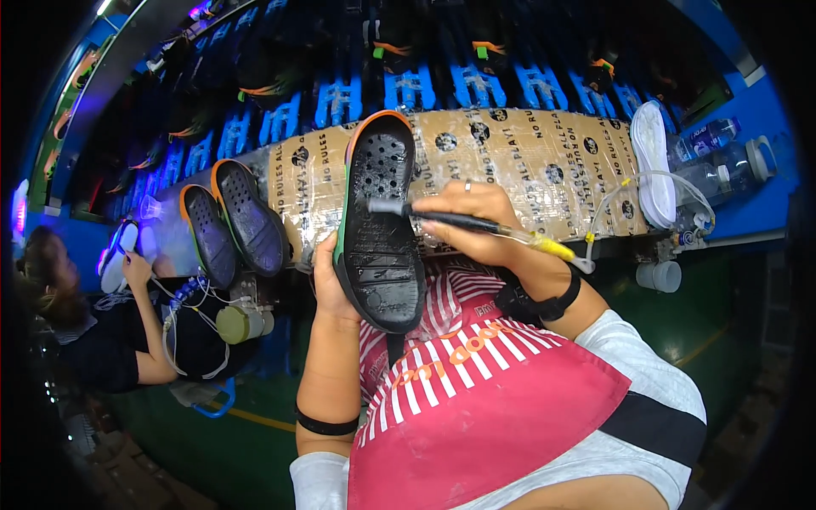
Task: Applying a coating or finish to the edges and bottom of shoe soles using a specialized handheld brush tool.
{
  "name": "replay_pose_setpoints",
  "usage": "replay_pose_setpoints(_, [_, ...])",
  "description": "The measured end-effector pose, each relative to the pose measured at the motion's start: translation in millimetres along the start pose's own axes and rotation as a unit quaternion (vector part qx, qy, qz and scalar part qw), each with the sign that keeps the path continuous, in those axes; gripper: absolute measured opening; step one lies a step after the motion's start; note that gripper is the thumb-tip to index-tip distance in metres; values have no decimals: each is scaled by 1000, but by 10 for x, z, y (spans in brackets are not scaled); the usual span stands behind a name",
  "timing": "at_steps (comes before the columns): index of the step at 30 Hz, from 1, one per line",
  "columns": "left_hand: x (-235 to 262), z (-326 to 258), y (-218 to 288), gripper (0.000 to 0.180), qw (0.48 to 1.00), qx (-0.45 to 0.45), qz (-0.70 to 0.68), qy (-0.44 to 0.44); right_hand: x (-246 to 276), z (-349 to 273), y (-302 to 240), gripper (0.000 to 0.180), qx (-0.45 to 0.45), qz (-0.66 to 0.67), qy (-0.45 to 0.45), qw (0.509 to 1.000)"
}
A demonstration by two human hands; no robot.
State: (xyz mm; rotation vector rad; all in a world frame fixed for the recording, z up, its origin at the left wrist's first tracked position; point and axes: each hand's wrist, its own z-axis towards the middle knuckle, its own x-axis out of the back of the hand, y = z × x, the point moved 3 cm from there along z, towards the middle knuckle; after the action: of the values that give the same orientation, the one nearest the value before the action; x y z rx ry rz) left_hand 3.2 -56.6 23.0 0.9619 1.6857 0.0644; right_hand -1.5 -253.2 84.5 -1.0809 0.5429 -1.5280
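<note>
A black shoe sole (384, 280) with an orange and green rim stands lengthwise in front of me, its hole-dotted, wet-looking inner face toward me. My left hand (330, 276) is closed round its left edge near the lower half. In my right hand (476, 223) is a black-handled brush (459, 220), gripped between thumb and fingers. Its pale bristle head (388, 206) lies against the middle of the sole, just below the holes. From the handle's rear, a yellow-wrapped part leads to a clear tube (590, 242).
Printed cardboard (531, 170) covers the bench. Two similar soles (246, 217) (208, 234) lie left, white soles (653, 166) right, beside bottles (735, 170). Blue holders (340, 100) line the far side. A cup (659, 276) hangs below the edge. A co-worker's hand (136, 270) holds a sole at left.
</note>
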Motion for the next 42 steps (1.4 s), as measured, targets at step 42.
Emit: replay_pose_setpoints(42, [-2164, 448, 1847, 42, 618, -515, 594, 3, 527, -203, 250, 23, -146, 47, 162, 975])
